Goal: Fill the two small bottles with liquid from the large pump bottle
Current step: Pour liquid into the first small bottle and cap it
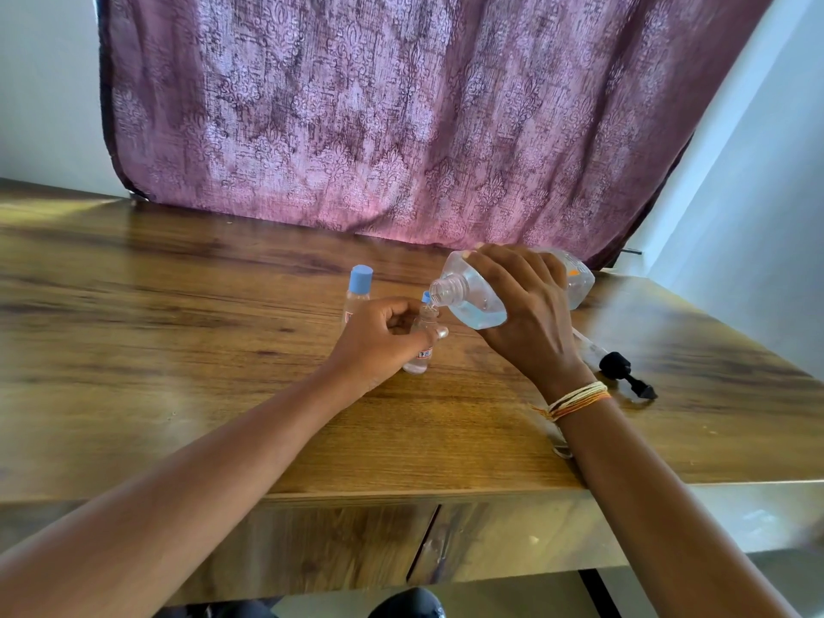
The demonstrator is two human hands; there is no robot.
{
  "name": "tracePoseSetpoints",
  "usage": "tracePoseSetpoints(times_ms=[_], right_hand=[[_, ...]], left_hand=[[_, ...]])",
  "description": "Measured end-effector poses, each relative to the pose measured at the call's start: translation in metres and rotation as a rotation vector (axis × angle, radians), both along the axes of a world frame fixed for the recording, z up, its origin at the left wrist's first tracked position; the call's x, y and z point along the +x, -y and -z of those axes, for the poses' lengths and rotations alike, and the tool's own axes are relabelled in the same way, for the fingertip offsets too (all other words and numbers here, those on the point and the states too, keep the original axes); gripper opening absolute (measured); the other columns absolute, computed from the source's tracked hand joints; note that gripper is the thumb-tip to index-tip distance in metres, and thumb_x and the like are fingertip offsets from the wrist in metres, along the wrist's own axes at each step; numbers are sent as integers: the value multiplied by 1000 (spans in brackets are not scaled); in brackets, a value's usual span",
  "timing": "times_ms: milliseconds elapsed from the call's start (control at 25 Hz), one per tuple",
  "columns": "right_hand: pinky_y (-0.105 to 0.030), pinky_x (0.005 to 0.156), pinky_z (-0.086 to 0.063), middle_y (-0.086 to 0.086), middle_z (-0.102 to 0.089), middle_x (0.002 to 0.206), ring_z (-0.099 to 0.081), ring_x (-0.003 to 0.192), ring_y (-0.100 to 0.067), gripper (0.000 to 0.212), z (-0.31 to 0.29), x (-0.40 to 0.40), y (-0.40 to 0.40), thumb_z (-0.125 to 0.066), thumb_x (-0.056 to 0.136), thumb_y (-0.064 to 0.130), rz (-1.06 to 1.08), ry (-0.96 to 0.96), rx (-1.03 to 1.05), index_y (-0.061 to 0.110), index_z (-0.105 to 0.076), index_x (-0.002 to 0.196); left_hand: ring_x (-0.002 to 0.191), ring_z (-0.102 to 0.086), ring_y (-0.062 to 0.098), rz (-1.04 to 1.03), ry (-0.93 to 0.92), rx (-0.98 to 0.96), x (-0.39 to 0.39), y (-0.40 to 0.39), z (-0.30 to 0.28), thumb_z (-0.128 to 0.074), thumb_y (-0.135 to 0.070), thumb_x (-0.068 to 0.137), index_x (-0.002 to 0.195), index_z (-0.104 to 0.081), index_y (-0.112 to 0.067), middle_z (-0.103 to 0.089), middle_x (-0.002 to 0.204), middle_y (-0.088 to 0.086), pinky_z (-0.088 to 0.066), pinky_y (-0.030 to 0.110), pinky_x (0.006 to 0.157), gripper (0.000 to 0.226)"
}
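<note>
Fingers [392, 316] of left hand [379, 336] curled round small clear plastic bottle [421, 345] with a red-edged label, upright on the wooden table [178, 350], centre of frame. Right hand [526, 314] wrapped over large clear bottle of pale blue liquid [481, 301], tipped sideways, open threaded neck just above the small bottle's mouth. Second small clear bottle with blue cap [358, 292] standing just behind the left hand. Black pump head [622, 370] lying right of centre on the table. Purple patterned curtain [401, 113] across upper frame.

Large clear bottle [477, 301] tipped over open small bottle [421, 345], capped small bottle [358, 292] upright behind
</note>
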State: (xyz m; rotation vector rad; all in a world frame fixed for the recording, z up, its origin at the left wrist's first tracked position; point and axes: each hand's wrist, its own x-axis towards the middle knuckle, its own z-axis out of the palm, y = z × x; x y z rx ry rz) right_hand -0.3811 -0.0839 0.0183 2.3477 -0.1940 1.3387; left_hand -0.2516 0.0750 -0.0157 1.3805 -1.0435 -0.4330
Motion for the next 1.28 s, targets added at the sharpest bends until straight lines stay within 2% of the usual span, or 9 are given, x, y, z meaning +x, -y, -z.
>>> tracePoseSetpoints(times_ms=[120,480,640,800,960,1040,1200,1280], right_hand=[[-45,88,-42,-1,-64,123,-58,112,-23,43,0,0,0,-74,81,33,5,-3,7,20,-62,120],[-44,89,-41,-1,-64,122,-59,110,-24,52,3,1,0,-76,76,38,-20,-15,83,19,-60,122],[-44,87,-42,-1,-65,121,-59,107,-24,56,4,2,-3,-73,75,41,-44,-16,145,22,-57,124],[-41,87,-43,1,-66,119,-59,105,-22,57,6,2,-7,-66,75,49,-58,-19,216,19,-61,123],[-38,88,-45,5,-65,114,-59,104,-17,61,6,3,-14,-75,65,36,-115,-11,401,22,-59,122],[-30,88,-46,7,-65,112,-59,102,-11,65,3,1,-15,-82,61,25,-167,15,511,24,-57,122],[-4,81,-41,13,-65,108,-58,95,12,68,-15,-2,-12,-91,61,22,-246,132,733,20,-57,120],[-2,75,-42,17,-64,101,-57,88,20,65,-27,-5,-6,-91,60,17,-256,204,875,21,-57,116]], left_hand=[[90,-71,26,-16,36,22,0,1,1,-81,-21,74,96,-72,-12,-75,94,10,-58,41,87,26],[90,-72,21,-29,43,36,1,2,2,-82,-22,71,97,-72,-14,-76,93,4,-57,41,88,29],[89,-72,19,-30,63,46,2,2,2,-83,-23,70,98,-71,-16,-75,92,2,-58,39,87,30],[91,-71,19,-27,70,53,1,1,1,-82,-26,72,99,-71,-16,-75,95,3,-58,33,86,31],[90,-70,17,-25,64,62,0,-3,-1,-81,-26,74,96,-70,-20,-75,94,3,-57,26,81,26],[89,-70,15,-20,72,56,-1,-5,-1,-81,-25,74,93,-68,-26,-75,94,1,-57,26,81,23],[87,-68,12,-15,84,52,-1,-6,-5,-81,-25,74,92,-66,-27,-74,97,3,-52,15,75,24],[89,-67,13,-17,84,61,1,-5,-2,-81,-26,73,94,-65,-28,-73,99,3,-52,18,78,26]])
